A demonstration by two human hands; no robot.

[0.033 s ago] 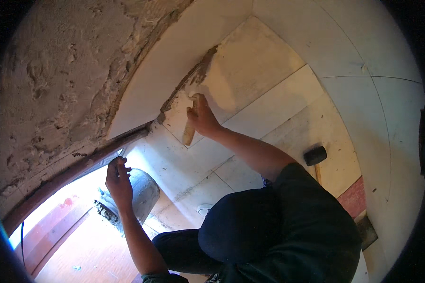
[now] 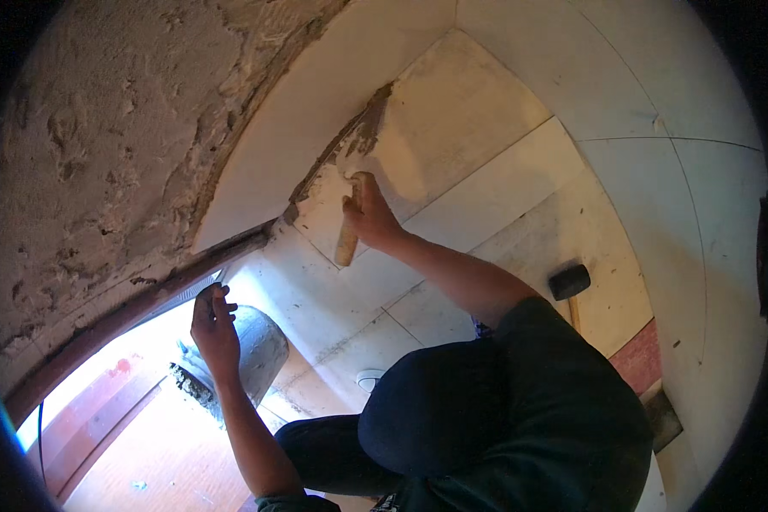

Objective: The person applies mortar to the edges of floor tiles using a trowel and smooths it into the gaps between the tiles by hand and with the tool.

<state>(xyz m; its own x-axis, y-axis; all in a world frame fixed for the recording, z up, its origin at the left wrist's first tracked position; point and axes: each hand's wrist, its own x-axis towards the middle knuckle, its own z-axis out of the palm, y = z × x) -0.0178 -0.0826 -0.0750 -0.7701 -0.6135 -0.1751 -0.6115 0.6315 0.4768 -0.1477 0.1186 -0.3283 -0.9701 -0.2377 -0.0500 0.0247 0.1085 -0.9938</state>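
My right hand [image 2: 374, 218] is closed around the pale wooden handle [image 2: 346, 243] of a trowel. The trowel's metal neck [image 2: 347, 177] shows just past my fingers, and its blade is hard to make out. It is at a band of wet grey mortar [image 2: 363, 143] along the joint between the floor tiles [image 2: 465, 94] and the pale wall panel [image 2: 264, 162]. My left hand [image 2: 216, 328] is raised beside the reddish-brown sill [image 2: 158, 294], fingers curled. Whatever it holds, if anything, is hidden. Below it a grey, mortar-stained bucket [image 2: 260, 346] lies tipped on its side.
A black-headed mallet [image 2: 569, 281] with a wooden handle lies on the tiles to the right. A small round white fitting [image 2: 369, 379] is set near my knee. Rough plaster [image 2: 119, 128] covers the upper left wall; pale tiled wall [image 2: 640, 94] curves along the right.
My right hand and the trowel have shifted slightly to the right. My left hand has stayed in place.
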